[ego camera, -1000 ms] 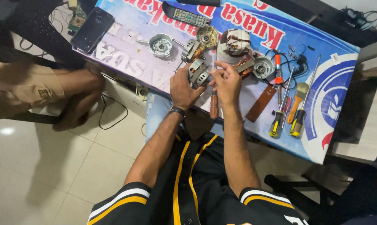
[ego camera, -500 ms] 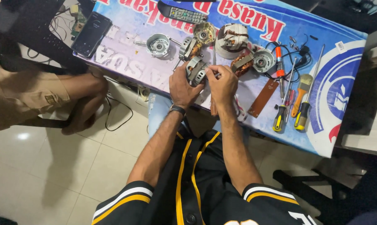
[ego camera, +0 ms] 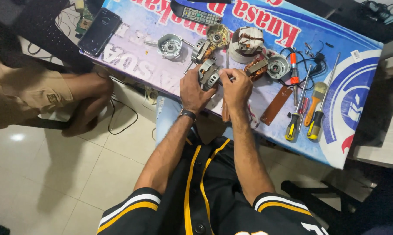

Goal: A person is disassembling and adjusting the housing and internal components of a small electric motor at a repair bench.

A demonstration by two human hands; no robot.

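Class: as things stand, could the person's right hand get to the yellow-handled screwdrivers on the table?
Probably yes. The right hand is busy at the small motor part, but the yellow-handled screwdrivers lie uncovered to its right.

Small repair workshop, banner-covered table (ego camera: 335,143) with opened motors (ego camera: 169,45), copper coils (ego camera: 248,42), screwdrivers (ego camera: 293,126), brush (ego camera: 314,102), loose wires (ego camera: 311,61), tiled floor (ego camera: 66,174)

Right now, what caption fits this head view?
Both hands, left hand and right hand, hold a small motor part above a table strewn with screwdrivers.
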